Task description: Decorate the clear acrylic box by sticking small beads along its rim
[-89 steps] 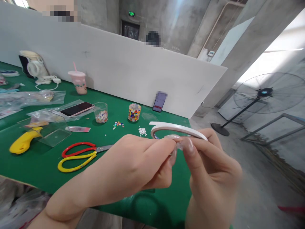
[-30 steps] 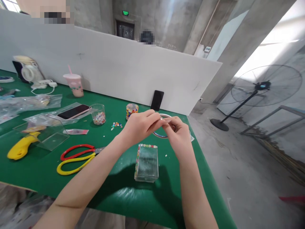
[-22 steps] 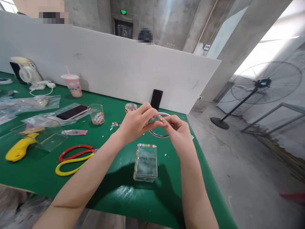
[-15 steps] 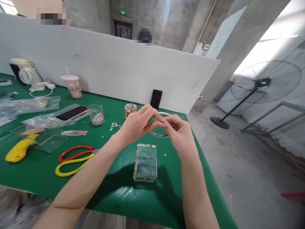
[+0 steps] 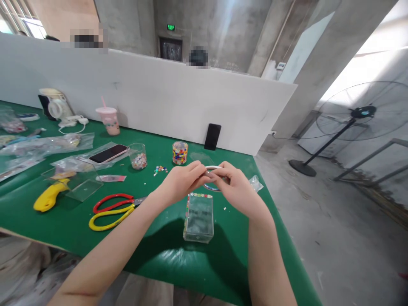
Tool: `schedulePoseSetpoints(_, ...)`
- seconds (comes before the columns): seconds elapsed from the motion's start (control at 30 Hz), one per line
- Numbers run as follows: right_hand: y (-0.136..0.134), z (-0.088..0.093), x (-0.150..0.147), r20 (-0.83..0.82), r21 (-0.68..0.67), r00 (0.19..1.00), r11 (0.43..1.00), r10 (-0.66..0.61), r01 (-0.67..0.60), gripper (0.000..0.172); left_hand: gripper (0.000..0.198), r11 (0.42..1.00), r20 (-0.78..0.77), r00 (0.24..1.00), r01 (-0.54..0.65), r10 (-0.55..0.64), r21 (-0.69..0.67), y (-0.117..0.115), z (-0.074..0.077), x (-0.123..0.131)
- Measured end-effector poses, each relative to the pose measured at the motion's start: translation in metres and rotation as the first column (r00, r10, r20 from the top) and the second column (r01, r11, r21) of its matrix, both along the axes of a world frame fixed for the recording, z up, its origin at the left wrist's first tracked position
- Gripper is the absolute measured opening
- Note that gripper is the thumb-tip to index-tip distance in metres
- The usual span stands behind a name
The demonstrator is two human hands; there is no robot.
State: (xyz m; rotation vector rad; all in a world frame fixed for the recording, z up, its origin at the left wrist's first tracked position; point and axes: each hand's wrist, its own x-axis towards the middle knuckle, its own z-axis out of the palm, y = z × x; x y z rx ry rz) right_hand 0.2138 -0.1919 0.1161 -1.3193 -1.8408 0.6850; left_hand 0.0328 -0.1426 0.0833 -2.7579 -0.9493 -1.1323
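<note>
The person's left hand (image 5: 183, 180) and right hand (image 5: 236, 187) meet over the green table (image 5: 153, 263), fingertips pressed together. The right grips a narrow white ring-shaped tape roll (image 5: 214, 168) showing between them; whether the left pinches anything is hidden. A clear rectangular plastic box (image 5: 200, 216), colourfully trimmed along its far and left edges, sits just nearer.

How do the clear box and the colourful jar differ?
The clear box is rectangular, the colourful jar round. Small pieces trim the box's left and far edges but cover most of the jar's visible wall. The box sits nearer the wearer, the jar farther back. Both rest on the green tabletop.
</note>
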Motion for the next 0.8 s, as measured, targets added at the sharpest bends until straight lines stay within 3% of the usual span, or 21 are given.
schedulePoseSetpoints(0.07, -0.002, -0.001, 0.001, 0.035, -0.007, 0.999, 1.0, -0.001, 0.001, 0.032, 0.043, 0.998, -0.009, 0.999, -0.046, 0.046, -0.034, -0.005, -0.014, -0.008)
schedulePoseSetpoints(0.17, -0.003, -0.001, 0.006, 0.036, 0.031, 0.994, 0.994, -0.104, 0.103, 0.03, 0.037, 0.991, -0.042, 0.994, -0.104, 0.101, -0.083, -0.011, -0.038, -0.019)
schedulePoseSetpoints(0.27, -0.004, 0.003, 0.016, 0.016, 0.071, 0.976, 0.974, -0.218, 0.216, 0.032, 0.033, 0.987, -0.136, 0.987, -0.103, 0.086, -0.126, -0.014, -0.062, -0.023)
schedulePoseSetpoints(0.37, -0.005, 0.006, 0.024, 0.013, 0.082, 0.967, 0.964, -0.255, 0.253, 0.033, 0.028, 0.98, -0.232, 0.971, -0.092, 0.05, -0.175, -0.011, -0.076, -0.021)
schedulePoseSetpoints(0.47, -0.009, 0.008, 0.029, 0.009, 0.12, 0.954, 0.947, -0.301, 0.297, 0.031, 0.025, 0.968, -0.282, 0.959, -0.086, 0.016, -0.236, -0.006, -0.077, -0.018)
schedulePoseSetpoints(0.63, -0.012, 0.009, 0.029, 0.002, 0.15, 0.944, 0.933, -0.331, 0.327, 0.028, 0.03, 0.924, -0.256, 0.967, -0.082, -0.017, -0.373, -0.002, -0.068, -0.017)
schedulePoseSetpoints(0.8, -0.012, 0.01, 0.029, -0.006, 0.139, 0.948, 0.938, -0.319, 0.317, 0.028, 0.042, 0.82, -0.14, 0.99, -0.092, 0.014, -0.565, -0.004, -0.062, -0.019)
